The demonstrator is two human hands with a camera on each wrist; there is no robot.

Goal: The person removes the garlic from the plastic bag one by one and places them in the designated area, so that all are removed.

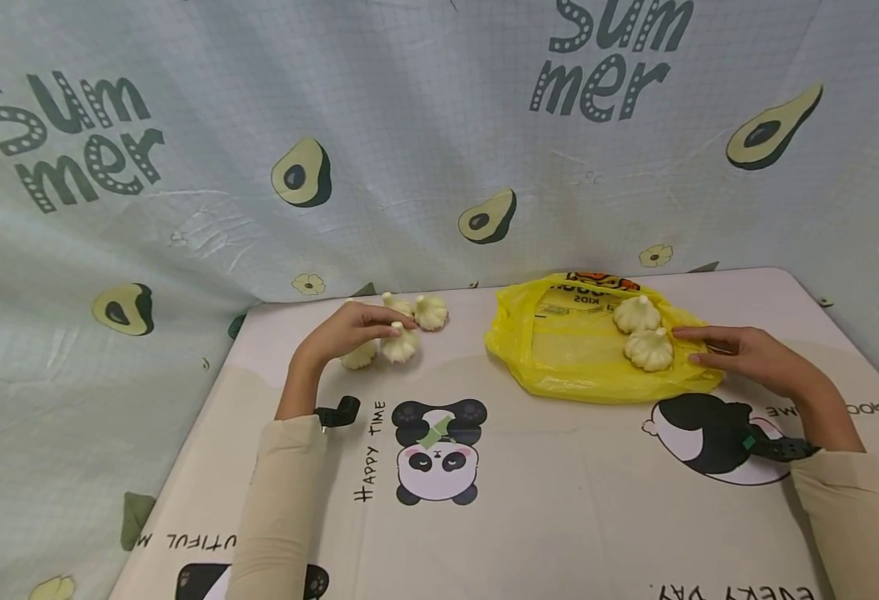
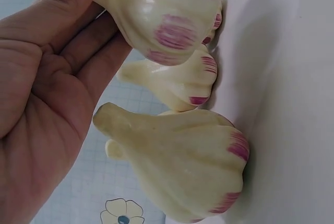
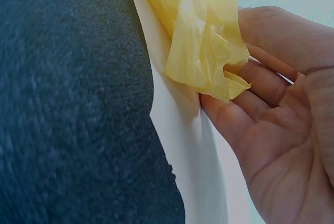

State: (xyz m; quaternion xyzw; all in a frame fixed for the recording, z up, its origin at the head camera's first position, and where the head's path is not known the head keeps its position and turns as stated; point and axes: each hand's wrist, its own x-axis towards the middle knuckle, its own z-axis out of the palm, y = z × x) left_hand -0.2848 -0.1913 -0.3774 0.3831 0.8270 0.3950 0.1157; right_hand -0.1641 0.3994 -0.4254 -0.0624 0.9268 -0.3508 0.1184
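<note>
My left hand (image 1: 355, 327) pinches a garlic bulb (image 1: 400, 345) by its stem, thumb tip against the neck. In the left wrist view this bulb (image 2: 167, 18) is pale cream with purple streaks, held above other bulbs (image 2: 180, 166). Close around it in the head view are a bulb (image 1: 359, 357) under the hand and another (image 1: 432, 313) behind. My right hand (image 1: 746, 354) holds the right edge of a yellow plastic bag (image 1: 574, 350), whose crumpled corner (image 3: 209, 51) lies between thumb and fingers in the right wrist view. Two garlic bulbs (image 1: 649, 349) lie together on the bag's right part.
A pale tablecloth (image 1: 544, 483) with panda prints and lettering covers the table. Behind it hangs a light curtain (image 1: 394, 125) printed with avocados and words, close to the table's back edge. Each wrist wears a black camera strap (image 1: 784, 450).
</note>
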